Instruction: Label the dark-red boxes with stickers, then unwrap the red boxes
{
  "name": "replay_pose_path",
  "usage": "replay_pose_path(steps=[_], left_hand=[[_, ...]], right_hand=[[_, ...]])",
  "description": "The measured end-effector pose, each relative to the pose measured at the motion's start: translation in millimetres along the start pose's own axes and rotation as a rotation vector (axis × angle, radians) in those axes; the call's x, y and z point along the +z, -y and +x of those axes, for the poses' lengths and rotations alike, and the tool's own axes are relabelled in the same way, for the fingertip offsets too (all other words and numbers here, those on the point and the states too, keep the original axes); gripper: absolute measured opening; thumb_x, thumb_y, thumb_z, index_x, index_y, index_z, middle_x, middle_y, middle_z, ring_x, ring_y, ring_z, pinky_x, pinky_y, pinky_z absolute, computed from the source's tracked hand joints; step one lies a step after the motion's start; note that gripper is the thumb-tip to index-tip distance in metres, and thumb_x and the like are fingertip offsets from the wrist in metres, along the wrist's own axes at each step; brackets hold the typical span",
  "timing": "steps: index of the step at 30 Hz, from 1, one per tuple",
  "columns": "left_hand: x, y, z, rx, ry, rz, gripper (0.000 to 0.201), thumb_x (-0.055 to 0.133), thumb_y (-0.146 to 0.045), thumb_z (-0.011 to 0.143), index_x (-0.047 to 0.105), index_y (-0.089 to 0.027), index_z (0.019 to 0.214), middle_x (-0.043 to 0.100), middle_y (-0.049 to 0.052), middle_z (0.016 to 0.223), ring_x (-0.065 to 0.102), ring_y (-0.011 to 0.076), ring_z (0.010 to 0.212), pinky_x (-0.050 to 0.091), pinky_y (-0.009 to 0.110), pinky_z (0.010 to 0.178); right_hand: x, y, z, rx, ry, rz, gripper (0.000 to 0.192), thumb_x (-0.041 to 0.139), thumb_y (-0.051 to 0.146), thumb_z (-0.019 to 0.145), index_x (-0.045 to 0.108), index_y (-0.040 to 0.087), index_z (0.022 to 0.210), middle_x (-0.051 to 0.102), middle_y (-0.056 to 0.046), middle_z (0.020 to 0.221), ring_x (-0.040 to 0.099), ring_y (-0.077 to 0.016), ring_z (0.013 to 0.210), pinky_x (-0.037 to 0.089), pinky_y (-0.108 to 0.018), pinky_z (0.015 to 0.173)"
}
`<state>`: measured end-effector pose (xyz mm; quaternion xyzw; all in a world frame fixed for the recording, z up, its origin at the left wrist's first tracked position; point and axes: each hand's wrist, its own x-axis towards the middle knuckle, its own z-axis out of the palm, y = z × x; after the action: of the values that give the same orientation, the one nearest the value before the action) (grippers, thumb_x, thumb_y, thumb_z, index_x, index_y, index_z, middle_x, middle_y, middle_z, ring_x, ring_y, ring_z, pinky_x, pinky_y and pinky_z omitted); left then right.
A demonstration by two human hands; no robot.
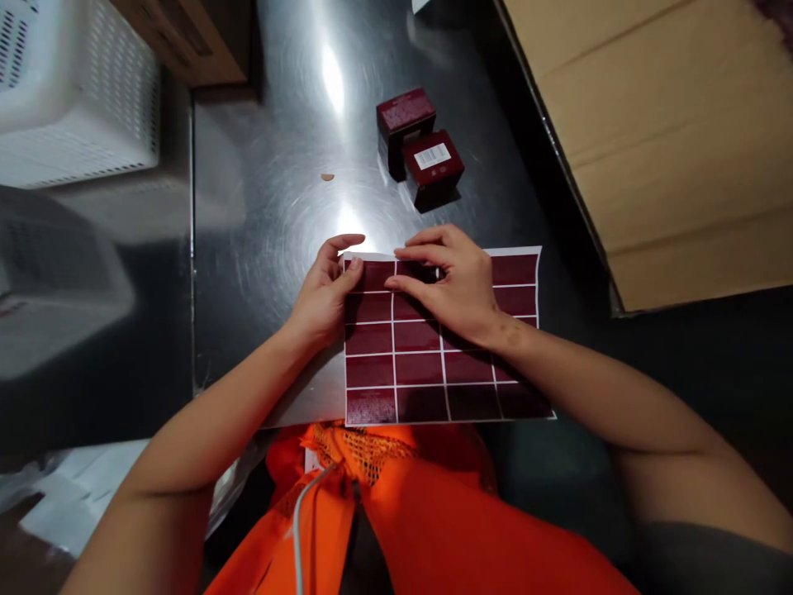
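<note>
A white sheet of dark red rectangular stickers [421,364] lies on the steel table [273,215] in front of me. My left hand [325,293] presses its top left corner, thumb on the first sticker. My right hand [452,285] rests on the top row, fingertips pinching at a sticker's edge near the middle. Two small dark red boxes [420,145] stand beyond the sheet; the nearer one carries a white barcode label.
A large cardboard box [669,132] fills the right side. A white perforated plastic basket [74,91] sits at the far left, a brown carton [198,37] behind it. A small tan scrap [327,177] lies on the table. An orange vest [396,512] is below.
</note>
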<state>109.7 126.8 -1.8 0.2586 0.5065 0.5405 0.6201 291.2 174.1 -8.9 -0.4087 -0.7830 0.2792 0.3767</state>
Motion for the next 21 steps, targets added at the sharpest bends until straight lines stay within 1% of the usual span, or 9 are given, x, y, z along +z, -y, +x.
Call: replay_pose_path(steps=[3, 7, 12, 16, 19, 21], left_hand=[[-0.2, 0.1, 1.0, -0.016, 0.005, 0.007, 0.057, 0.092, -0.044, 0.065, 0.058, -0.027, 0.107, 0.065, -0.007, 0.064, 0.063, 0.0147, 0.052, 0.049, 0.026, 0.054], [0.1, -0.2, 1.9, -0.033, -0.011, 0.009, 0.056, 0.093, -0.042, 0.063, 0.059, -0.027, 0.105, 0.065, -0.007, 0.063, 0.065, 0.0161, 0.053, 0.049, 0.026, 0.053], [0.9, 1.0, 2.8, -0.022, -0.015, -0.007, 0.052, 0.091, -0.038, 0.066, 0.059, -0.026, 0.104, 0.066, -0.006, 0.063, 0.067, 0.0173, 0.057, 0.051, 0.026, 0.056], [-0.6, 2.9, 3.8, -0.012, -0.002, -0.005, 0.052, 0.090, -0.038, 0.067, 0.057, -0.025, 0.106, 0.064, -0.006, 0.062, 0.064, 0.0164, 0.052, 0.049, 0.025, 0.052], [-3.6, 5.6, 5.8, 0.015, 0.003, 0.030, 0.049, 0.087, -0.039, 0.072, 0.057, -0.026, 0.108, 0.062, -0.006, 0.062, 0.064, 0.0161, 0.054, 0.050, 0.025, 0.054], [-5.9, 7.9, 7.6, 0.037, 0.010, 0.053, 0.047, 0.085, -0.040, 0.074, 0.056, -0.026, 0.109, 0.062, -0.006, 0.063, 0.065, 0.0162, 0.056, 0.051, 0.025, 0.055]], right_hand=[[1.1, -2.1, 0.1, -0.013, 0.023, -0.007, 0.018, 0.082, 0.037, 0.082, 0.079, 0.025, 0.095, 0.072, -0.004, 0.093, 0.066, -0.0226, 0.090, 0.054, -0.039, 0.085], [3.6, -2.8, -0.4, -0.001, 0.026, -0.023, 0.017, 0.080, 0.040, 0.083, 0.079, 0.026, 0.093, 0.072, -0.003, 0.090, 0.065, -0.0223, 0.089, 0.052, -0.040, 0.086], [4.8, -3.3, 1.2, 0.021, 0.054, -0.038, 0.018, 0.080, 0.041, 0.083, 0.078, 0.025, 0.091, 0.072, -0.003, 0.090, 0.064, -0.0233, 0.090, 0.050, -0.040, 0.086], [6.2, -3.1, 2.4, 0.052, 0.062, -0.006, 0.015, 0.080, 0.035, 0.083, 0.076, 0.022, 0.087, 0.070, -0.003, 0.090, 0.063, -0.0228, 0.091, 0.049, -0.039, 0.085], [8.0, -3.1, 2.4, 0.064, 0.068, 0.040, 0.010, 0.080, 0.028, 0.082, 0.074, 0.020, 0.079, 0.068, -0.003, 0.087, 0.062, -0.0220, 0.090, 0.049, -0.039, 0.086], [8.4, -3.6, 2.4, 0.066, 0.061, 0.066, 0.009, 0.080, 0.026, 0.080, 0.075, 0.019, 0.080, 0.068, -0.003, 0.088, 0.062, -0.0217, 0.091, 0.048, -0.039, 0.086]])
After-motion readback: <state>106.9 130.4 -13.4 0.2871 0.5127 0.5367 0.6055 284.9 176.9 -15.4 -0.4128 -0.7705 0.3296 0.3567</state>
